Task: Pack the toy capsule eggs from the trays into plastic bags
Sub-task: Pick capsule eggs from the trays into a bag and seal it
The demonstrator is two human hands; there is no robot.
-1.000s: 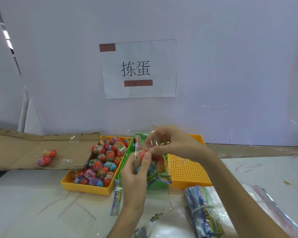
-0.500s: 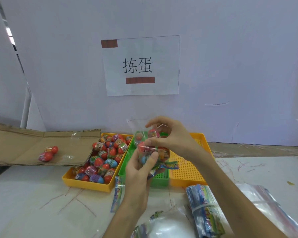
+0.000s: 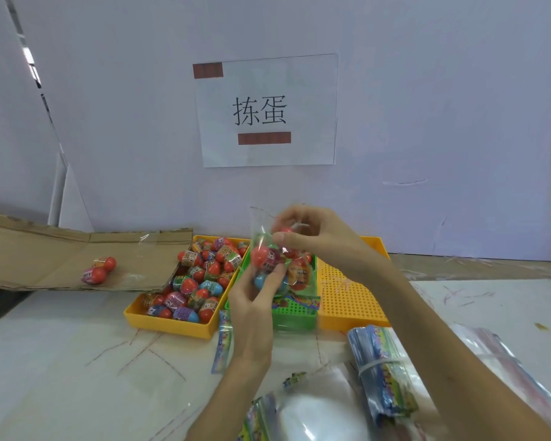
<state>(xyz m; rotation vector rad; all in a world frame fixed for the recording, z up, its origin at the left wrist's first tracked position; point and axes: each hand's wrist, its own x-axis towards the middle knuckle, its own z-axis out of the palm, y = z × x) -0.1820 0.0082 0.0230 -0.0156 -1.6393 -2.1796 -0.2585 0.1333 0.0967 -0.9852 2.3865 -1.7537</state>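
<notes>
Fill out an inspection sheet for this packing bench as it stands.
Surface: white table, scuffed with faint lines.
Job's things: left yellow tray heaped with capsule eggs; green tray; right yellow tray shows bare grid; plastic bag holding several eggs, held up in front of the green tray.
Clutter: banded bundle of bags; loose bag by the left tray; cardboard bearing a pair of eggs.
Hands: left hand grips the plastic bag low; right hand pinches its top.
Cables: nothing seen.
Surroundings: white wall with paper sign.

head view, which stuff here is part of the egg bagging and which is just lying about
In the job: bag of eggs, left hand, right hand, full yellow tray, bundle of empty bags.
Lying about: wall sign, cardboard flap.
</notes>
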